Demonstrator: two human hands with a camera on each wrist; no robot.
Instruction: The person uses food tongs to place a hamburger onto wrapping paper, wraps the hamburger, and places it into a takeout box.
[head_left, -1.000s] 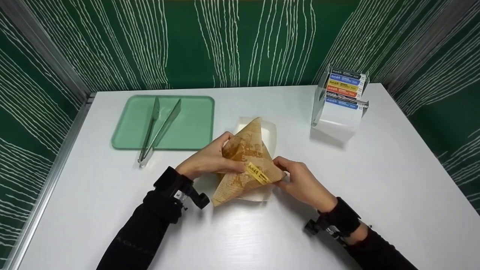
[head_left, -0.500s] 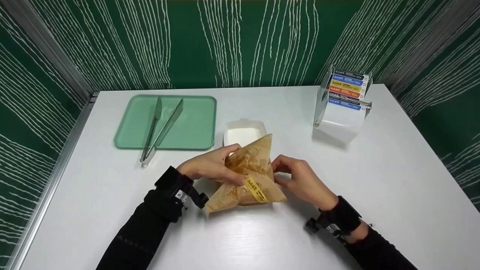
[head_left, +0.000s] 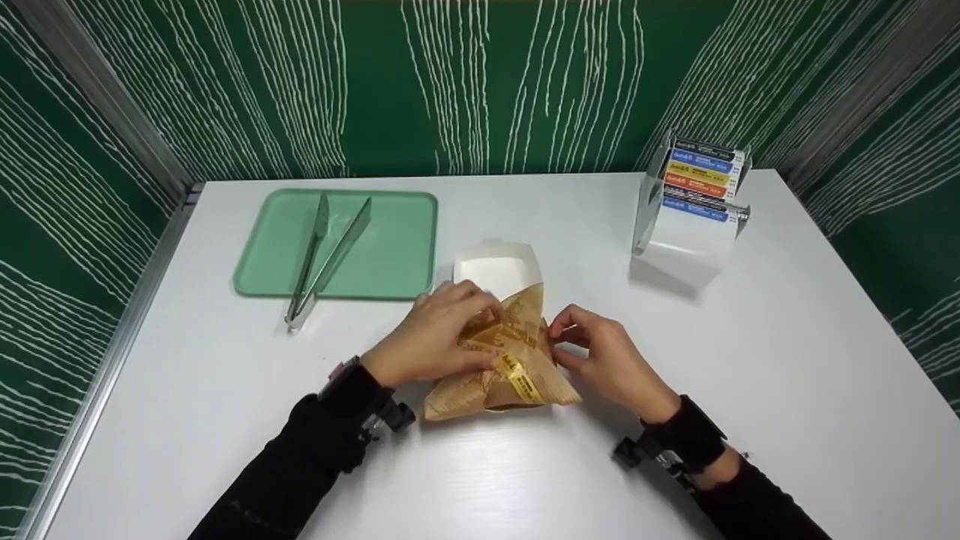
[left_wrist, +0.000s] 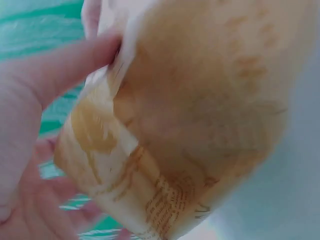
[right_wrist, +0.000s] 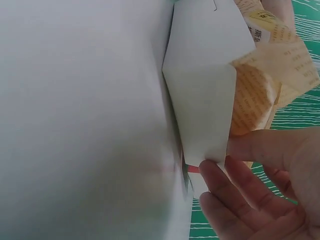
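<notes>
In the head view, one paper package (head_left: 496, 386) with one yellow label (head_left: 521, 380) sits, as it seems, in the near half of one white box (head_left: 498, 271); the far half lies open. The left hand (head_left: 436, 335) holds the package, its thumb upon the paper; the right hand (head_left: 613, 358) is at the box's side. Farther off are one green tray (head_left: 390, 270), one pair of tongs (head_left: 351, 234) lying partly on it, and one rack (head_left: 697, 184) with several coloured strips. The left wrist view is blurred, but it shows the paper between thumb and fingers. In the right wrist view, thumb and fingertips pinch the box wall. Wrapping and labelling look done — seating looks unfinished, for corners stick out and the box is not yet closed.
</notes>
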